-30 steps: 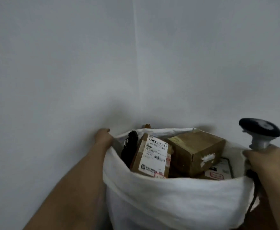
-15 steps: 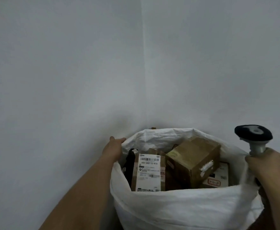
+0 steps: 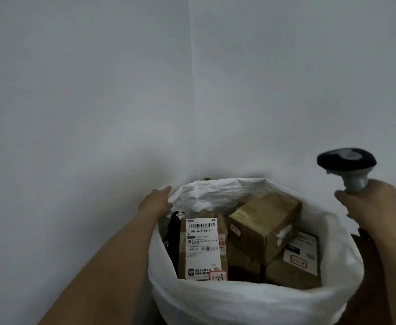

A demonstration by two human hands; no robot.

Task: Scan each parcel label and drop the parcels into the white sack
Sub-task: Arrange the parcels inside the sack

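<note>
The white sack (image 3: 239,299) stands open in a wall corner, filled with several parcels. A flat parcel with a large white barcode label (image 3: 201,249) stands upright at its left. A brown cardboard box (image 3: 265,221) lies tilted in the middle, and another labelled parcel (image 3: 300,254) sits at the right. A black item (image 3: 173,231) is wedged against the left wall of the sack. My left hand (image 3: 156,204) holds the sack's rim at the back left. My right hand (image 3: 377,207) grips the handle of a barcode scanner (image 3: 346,160), held upright above the sack's right side.
Two plain white walls meet in a corner (image 3: 191,113) right behind the sack. A dark brown surface (image 3: 375,266) shows at the right, beside the sack and under my right arm.
The sack's back rim has come up and its mouth has spread wider. My left hand stayed on the rim at the back left. The scanner stayed upright in my right hand.
</note>
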